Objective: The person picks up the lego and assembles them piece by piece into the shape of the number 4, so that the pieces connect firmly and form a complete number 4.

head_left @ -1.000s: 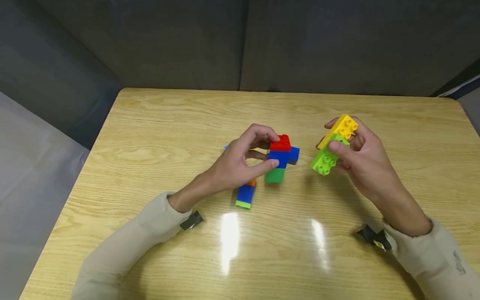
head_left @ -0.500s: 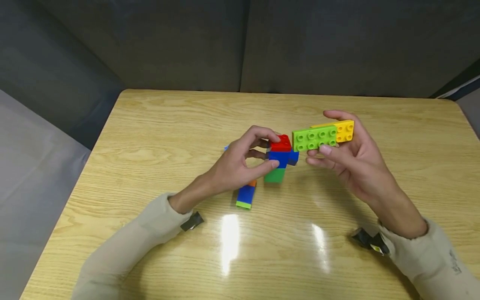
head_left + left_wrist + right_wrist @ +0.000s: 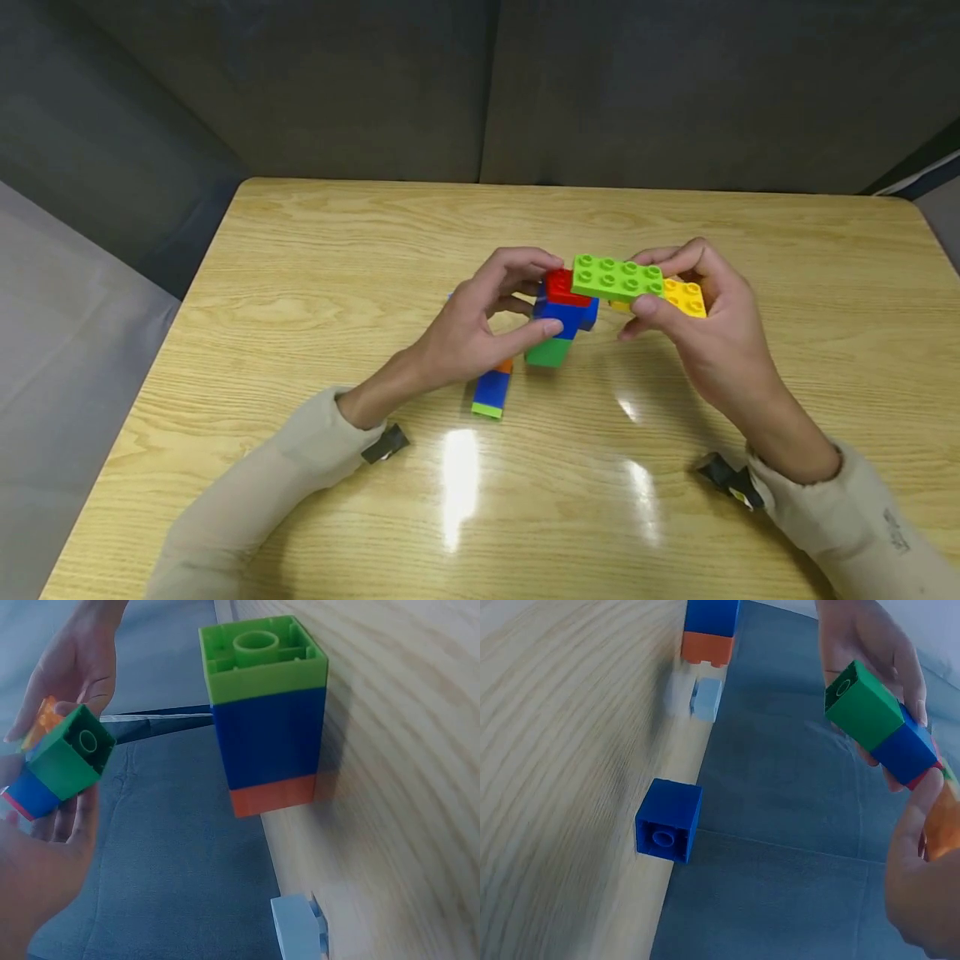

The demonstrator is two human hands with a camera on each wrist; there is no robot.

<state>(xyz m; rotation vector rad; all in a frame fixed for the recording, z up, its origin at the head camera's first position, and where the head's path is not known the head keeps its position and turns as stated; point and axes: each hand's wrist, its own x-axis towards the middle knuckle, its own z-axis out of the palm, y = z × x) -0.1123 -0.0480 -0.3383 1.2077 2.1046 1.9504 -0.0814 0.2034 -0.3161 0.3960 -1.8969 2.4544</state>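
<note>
In the head view my left hand (image 3: 476, 325) holds an upright, slightly tilted stack of toy building bricks between thumb and fingers. Red (image 3: 558, 286) tops it, a blue brick (image 3: 562, 321) is in the middle and a green brick (image 3: 547, 353) at the bottom. My right hand (image 3: 708, 346) pinches a lime-green plate (image 3: 617, 281) joined to a yellow plate (image 3: 687, 297), studs up. The lime plate's left end overlaps the red brick's right side in view; whether they touch I cannot tell. Both wrist views show the held stack's hollow green underside, raised off the table.
On the wooden table (image 3: 337, 250) lies another stack of lime, blue (image 3: 270, 739) and orange bricks, partly under my left hand. A light-blue brick (image 3: 296, 930) lies beyond it. A separate blue brick (image 3: 669, 810) sits behind the held stack. Dark fabric panels (image 3: 675, 92) stand past the table's far edge.
My right hand has moved left, turning the lime and yellow plates from diagonal to nearly level and up against the red brick. My left hand stays put, its stack now tilted slightly.
</note>
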